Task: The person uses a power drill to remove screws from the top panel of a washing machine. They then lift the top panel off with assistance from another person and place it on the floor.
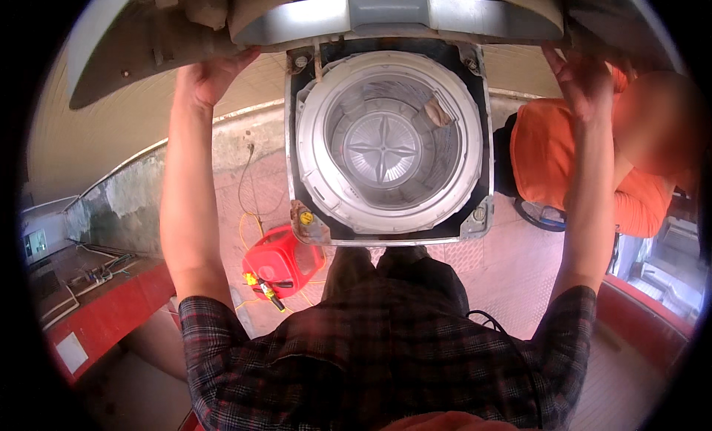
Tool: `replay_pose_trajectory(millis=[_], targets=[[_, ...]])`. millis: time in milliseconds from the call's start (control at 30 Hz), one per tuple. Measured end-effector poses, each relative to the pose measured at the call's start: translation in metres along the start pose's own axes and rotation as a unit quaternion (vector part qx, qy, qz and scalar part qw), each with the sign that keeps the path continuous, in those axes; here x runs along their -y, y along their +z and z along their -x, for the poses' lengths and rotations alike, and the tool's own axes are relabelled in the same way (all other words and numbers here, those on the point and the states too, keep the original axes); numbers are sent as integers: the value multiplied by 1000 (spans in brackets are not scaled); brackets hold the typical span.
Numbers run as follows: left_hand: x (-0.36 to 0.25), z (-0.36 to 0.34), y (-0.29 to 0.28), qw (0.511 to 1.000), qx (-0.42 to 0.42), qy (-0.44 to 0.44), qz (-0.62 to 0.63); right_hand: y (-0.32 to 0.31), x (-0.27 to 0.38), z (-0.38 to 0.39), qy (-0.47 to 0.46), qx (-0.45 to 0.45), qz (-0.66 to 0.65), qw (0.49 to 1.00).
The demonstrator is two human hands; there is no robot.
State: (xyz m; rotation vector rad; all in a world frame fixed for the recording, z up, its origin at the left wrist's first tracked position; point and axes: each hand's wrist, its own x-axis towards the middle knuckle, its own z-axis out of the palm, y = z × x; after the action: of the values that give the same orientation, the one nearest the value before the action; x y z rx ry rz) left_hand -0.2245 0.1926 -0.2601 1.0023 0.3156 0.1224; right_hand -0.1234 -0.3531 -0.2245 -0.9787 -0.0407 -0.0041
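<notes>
A wide grey washing machine top cover [297, 23] is raised across the upper edge of the view, above the machine. My left hand [215, 79] grips its underside edge on the left, and the fingers are partly hidden behind it. On the right, my right hand [586, 83] holds the same cover with the arm stretched out. Below and between my forearms stands the top-loading washing machine [294, 157] with its top exposed. Its pale tub ring [315, 175] surrounds an inner drum with a star-ribbed pulsator [383, 148] at the bottom.
A red plastic stool [271, 249] stands left of the machine, with a yellow-and-black tool [268, 292] on it. A yellow cord [245, 227] runs along the tiled floor. Close on the right, a person in orange [545, 149] crouches. A stained wall [133, 190] runs behind.
</notes>
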Motion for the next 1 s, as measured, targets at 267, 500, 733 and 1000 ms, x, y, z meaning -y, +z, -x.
replay_pose_trajectory(millis=[267, 500, 733, 1000], targets=[[11, 13, -17, 998, -35, -41, -11, -38, 8, 14, 143, 283, -215, 924], [-2, 42, -49, 994, -55, -83, -38, -74, -21, -88, -36, 453, -157, 877], [25, 15, -93, 989, 6, -149, -9, -128, -49, -203, -209, 544, -45, 812], [48, 53, -96, 993, -89, -80, -7, -148, -118, -247, -108, 570, 64, 812]])
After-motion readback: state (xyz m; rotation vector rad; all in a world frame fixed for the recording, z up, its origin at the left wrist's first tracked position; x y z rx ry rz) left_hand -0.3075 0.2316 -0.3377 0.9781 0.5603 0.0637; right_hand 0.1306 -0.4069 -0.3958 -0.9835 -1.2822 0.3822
